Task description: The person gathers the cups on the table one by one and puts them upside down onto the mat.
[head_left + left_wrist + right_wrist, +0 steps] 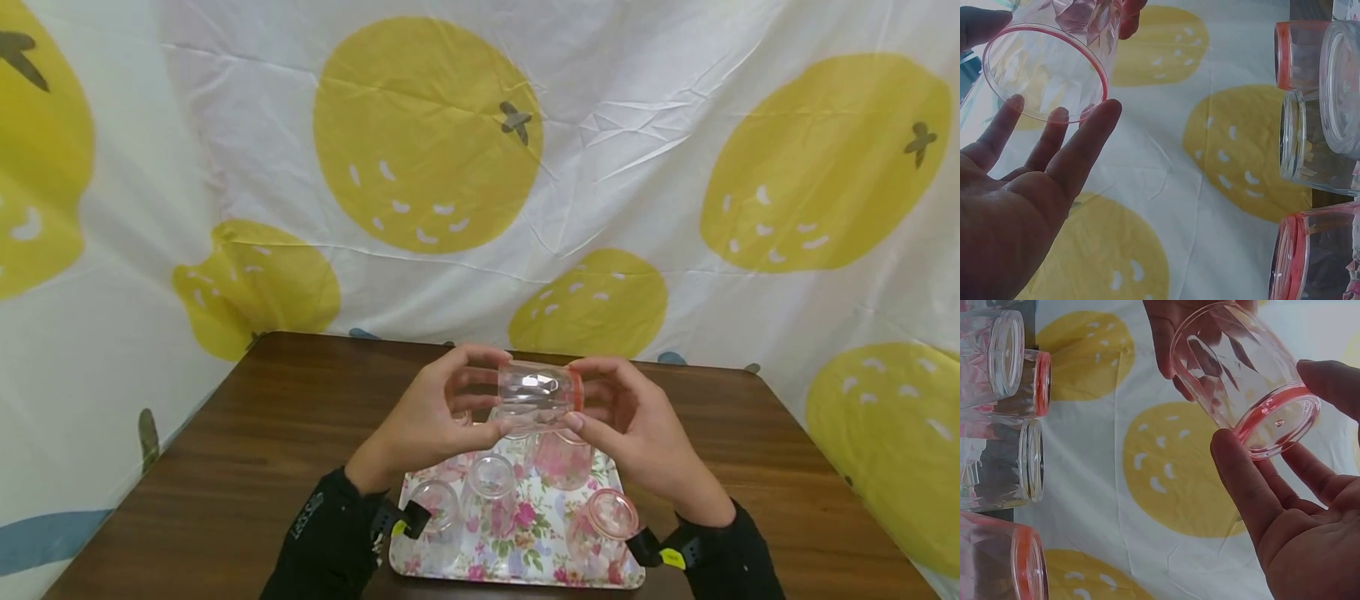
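A clear drinking glass (536, 387) with a reddish band lies sideways in the air above the tray, between both hands. My left hand (431, 412) holds its rim end with thumb and fingertips. At the red-banded base, my right hand (648, 425) pinches with its thumb and fingers. In the left wrist view the round mouth of the glass (1044, 75) faces the palm of that hand. The right wrist view shows the thick base of this glass (1279, 422) between thumb and fingers, with facets along the wall.
Below the hands, a floral tray (517, 562) lies on a brown wooden table (262, 467). Several glasses stand upside down on it, among them a clear one (492, 479) and a red-ringed one (612, 514). Behind hangs a white cloth (615, 192) with yellow fruit prints.
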{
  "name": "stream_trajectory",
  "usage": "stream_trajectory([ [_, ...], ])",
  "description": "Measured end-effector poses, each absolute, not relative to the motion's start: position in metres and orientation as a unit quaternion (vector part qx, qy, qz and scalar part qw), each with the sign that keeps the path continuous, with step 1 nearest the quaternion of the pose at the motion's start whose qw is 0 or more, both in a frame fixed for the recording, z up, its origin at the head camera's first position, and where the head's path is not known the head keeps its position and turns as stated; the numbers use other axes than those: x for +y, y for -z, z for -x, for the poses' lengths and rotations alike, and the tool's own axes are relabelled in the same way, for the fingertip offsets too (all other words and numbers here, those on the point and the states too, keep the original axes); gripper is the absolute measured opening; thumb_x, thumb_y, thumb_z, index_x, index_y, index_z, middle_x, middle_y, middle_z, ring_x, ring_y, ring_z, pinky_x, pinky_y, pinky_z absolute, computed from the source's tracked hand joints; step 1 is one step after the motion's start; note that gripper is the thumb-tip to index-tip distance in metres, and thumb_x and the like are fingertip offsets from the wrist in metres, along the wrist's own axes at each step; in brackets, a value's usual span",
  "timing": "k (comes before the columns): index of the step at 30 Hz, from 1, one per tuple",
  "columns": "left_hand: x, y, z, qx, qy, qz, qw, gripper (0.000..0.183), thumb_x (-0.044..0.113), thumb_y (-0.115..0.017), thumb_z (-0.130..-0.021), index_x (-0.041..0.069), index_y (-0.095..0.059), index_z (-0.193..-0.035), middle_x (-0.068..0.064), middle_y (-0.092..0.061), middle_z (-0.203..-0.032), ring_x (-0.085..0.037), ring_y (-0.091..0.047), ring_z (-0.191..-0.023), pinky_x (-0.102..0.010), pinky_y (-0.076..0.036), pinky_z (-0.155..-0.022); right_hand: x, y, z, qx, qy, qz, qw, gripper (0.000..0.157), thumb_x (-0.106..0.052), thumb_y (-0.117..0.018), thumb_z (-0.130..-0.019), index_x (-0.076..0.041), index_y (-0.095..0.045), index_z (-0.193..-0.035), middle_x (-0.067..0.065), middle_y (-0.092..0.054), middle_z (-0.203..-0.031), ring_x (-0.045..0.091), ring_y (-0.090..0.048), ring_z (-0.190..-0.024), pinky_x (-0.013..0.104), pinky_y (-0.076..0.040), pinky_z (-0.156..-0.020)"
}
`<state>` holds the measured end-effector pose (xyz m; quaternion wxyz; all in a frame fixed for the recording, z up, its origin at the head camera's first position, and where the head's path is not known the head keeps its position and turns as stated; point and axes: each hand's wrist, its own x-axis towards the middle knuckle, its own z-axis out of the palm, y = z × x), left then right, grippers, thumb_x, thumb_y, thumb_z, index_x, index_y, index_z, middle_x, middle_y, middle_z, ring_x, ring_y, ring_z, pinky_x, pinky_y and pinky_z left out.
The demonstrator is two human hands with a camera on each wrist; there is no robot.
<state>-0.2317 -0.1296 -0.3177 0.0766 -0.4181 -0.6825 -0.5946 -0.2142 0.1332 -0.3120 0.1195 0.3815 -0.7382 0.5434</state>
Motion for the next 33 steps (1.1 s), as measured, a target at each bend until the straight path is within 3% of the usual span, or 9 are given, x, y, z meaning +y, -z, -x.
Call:
stream_trajectory([
  [10, -0.135, 0.315, 0.233, -0.686, 0.589, 0.421, 0.071, 0.072, 0.0, -0.078, -0.08, 0.007, -0.044, -0.143, -0.014, -0.049, -0.14, -0.024, -0.055, -0.119, -0.055, -0.054, -0.095, 0.137, 0.309, 0.213, -0.744, -0.539, -0.374, 0.128, 0.047, 0.013, -0.066, -0.087, 0.008, -0.049, -0.131, 0.013, -0.057, -0.123, 0.027, -0.063, -0.107, 0.026, -0.062, -0.082],
  [16, -0.142, 0.311, 0.232, -0.697, 0.588, 0.404, 0.076, 0.066, 0.002, -0.074, -0.084, 0.009, -0.045, -0.143, -0.011, -0.05, -0.141, -0.023, -0.054, -0.12, -0.056, -0.054, -0.094, 0.147, 0.3, 0.214, -0.792, -0.477, -0.355, 0.136, 0.049, 0.006, -0.073, -0.084, 0.001, -0.053, -0.129, 0.012, -0.058, -0.124, 0.025, -0.064, -0.106, 0.024, -0.06, -0.084],
  [23, -0.15, 0.308, 0.234, -0.7, 0.585, 0.402, 0.08, 0.063, 0.002, -0.074, -0.085, 0.005, -0.046, -0.142, -0.013, -0.052, -0.139, -0.021, -0.054, -0.119, -0.056, -0.053, -0.095, 0.156, 0.29, 0.214, -0.854, -0.355, -0.35, 0.147, 0.048, -0.012, -0.079, -0.084, -0.009, -0.057, -0.126, 0.007, -0.063, -0.116, 0.015, -0.064, -0.1, 0.042, -0.062, -0.084],
  [27, -0.154, 0.306, 0.234, -0.705, 0.582, 0.397, 0.082, 0.063, 0.003, -0.074, -0.085, 0.006, -0.047, -0.141, -0.014, -0.053, -0.138, -0.021, -0.054, -0.119, -0.056, -0.053, -0.096, 0.158, 0.288, 0.214, -0.877, -0.293, -0.353, 0.143, 0.049, -0.014, -0.082, -0.081, -0.014, -0.058, -0.123, -0.001, -0.062, -0.112, 0.011, -0.062, -0.099, 0.043, -0.061, -0.084],
  [33, -0.16, 0.305, 0.235, -0.717, 0.571, 0.388, 0.095, 0.062, 0.004, -0.076, -0.083, 0.009, -0.05, -0.14, -0.012, -0.055, -0.137, -0.021, -0.057, -0.117, -0.056, -0.054, -0.095, 0.154, 0.294, 0.218, -0.884, -0.228, -0.39, 0.119, 0.044, -0.013, -0.08, -0.081, -0.012, -0.06, -0.12, -0.004, -0.062, -0.113, 0.012, -0.059, -0.1, 0.04, -0.06, -0.081],
])
